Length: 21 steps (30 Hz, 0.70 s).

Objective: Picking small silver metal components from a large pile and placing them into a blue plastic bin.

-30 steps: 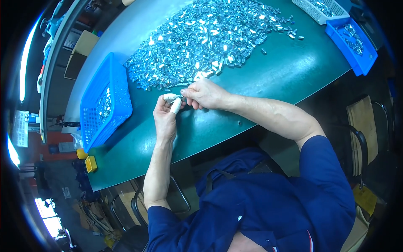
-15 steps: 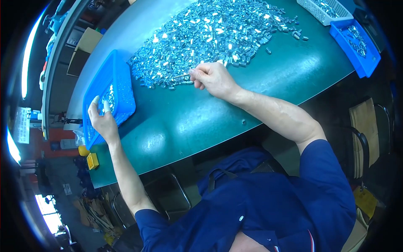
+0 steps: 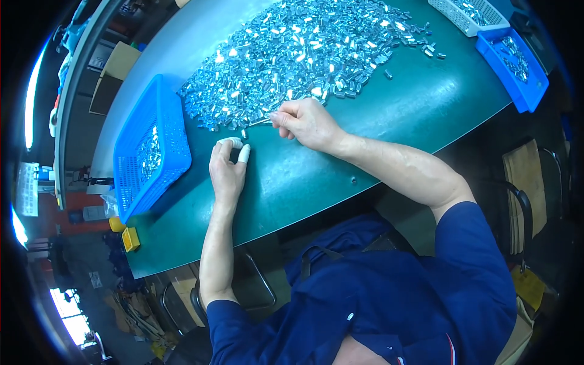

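Note:
A large heap of small shiny metal pieces (image 3: 292,55) lies spread over the green tabletop. At its near edge my right hand (image 3: 310,125) is closed in a pinch on a thin, light metallic stick (image 3: 261,123), whose far end points left along the heap; its exact kind cannot be told. My left hand (image 3: 227,176) is over the table just left of the stick, thumb and forefinger apart, white covers on their tips, with nothing visible between them. One loose metal piece (image 3: 244,133) lies just beyond those fingertips.
Left of my left hand stands a blue perforated basket (image 3: 173,146) with metal pieces inside. A small yellow box (image 3: 130,239) sits at the table's left corner. Far right are a blue tray (image 3: 529,91) and a white basket (image 3: 468,25), both holding metal pieces.
My left hand has left the blue basket and moved right, to beside the heap's near edge. My right hand has shifted only slightly and still pinches the stick.

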Motion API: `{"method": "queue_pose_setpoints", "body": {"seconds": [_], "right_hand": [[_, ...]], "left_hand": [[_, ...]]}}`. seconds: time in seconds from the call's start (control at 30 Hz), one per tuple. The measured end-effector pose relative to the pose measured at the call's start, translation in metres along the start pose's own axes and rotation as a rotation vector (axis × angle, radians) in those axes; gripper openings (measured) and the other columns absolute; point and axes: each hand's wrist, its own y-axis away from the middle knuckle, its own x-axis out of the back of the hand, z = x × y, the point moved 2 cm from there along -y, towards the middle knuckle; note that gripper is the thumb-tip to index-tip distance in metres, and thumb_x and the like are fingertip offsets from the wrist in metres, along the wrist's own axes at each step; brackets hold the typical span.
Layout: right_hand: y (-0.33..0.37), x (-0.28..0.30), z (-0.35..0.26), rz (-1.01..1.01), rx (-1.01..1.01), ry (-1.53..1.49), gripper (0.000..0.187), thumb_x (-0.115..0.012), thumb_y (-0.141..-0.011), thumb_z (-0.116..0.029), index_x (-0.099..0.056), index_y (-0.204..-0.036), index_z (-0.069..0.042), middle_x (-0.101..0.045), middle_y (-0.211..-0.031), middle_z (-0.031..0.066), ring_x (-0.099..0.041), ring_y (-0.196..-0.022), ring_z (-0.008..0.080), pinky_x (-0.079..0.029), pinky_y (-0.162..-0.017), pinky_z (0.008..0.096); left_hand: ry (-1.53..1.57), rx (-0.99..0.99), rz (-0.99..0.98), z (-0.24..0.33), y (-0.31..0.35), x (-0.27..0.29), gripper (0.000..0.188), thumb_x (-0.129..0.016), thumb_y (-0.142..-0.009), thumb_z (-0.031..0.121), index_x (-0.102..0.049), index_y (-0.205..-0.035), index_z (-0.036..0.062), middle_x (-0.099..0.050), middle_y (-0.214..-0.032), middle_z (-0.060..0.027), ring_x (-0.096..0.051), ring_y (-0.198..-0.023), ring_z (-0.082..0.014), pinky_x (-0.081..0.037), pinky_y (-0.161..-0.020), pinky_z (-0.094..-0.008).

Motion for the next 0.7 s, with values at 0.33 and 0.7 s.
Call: {"method": "queue_pose_setpoints", "body": {"seconds": [0.33, 0.7], "right_hand": [[0.002, 0.0, 0.004, -0.016, 0.082, 0.281, 0.028, -0.065, -0.098, -0.027, -0.074, -0.09, -0.002, -0.071, -0.072, 0.0081, -0.066, -0.063, 0.015, -0.05, -0.06, 0.0334], [0.006, -0.003, 0.004, 0.016, 0.141, 0.358, 0.026, -0.065, -0.096, -0.026, -0.074, -0.091, -0.002, -0.072, -0.076, 0.0132, -0.071, -0.071, 0.0264, -0.053, -0.067, 0.0398]], "left_hand": [[-0.097, -0.007, 0.075, 0.003, -0.009, -0.009, 0.016, -0.076, -0.087, 0.005, -0.072, -0.103, 0.0054, -0.068, -0.103, -0.0115, -0.067, -0.093, -0.0288, -0.054, -0.082, -0.0376], [0.185, 0.007, 0.054, 0.015, 0.006, -0.006, 0.019, -0.074, -0.086, -0.001, -0.073, -0.105, 0.002, -0.07, -0.102, -0.0124, -0.067, -0.095, -0.0254, -0.054, -0.085, -0.036]]}}
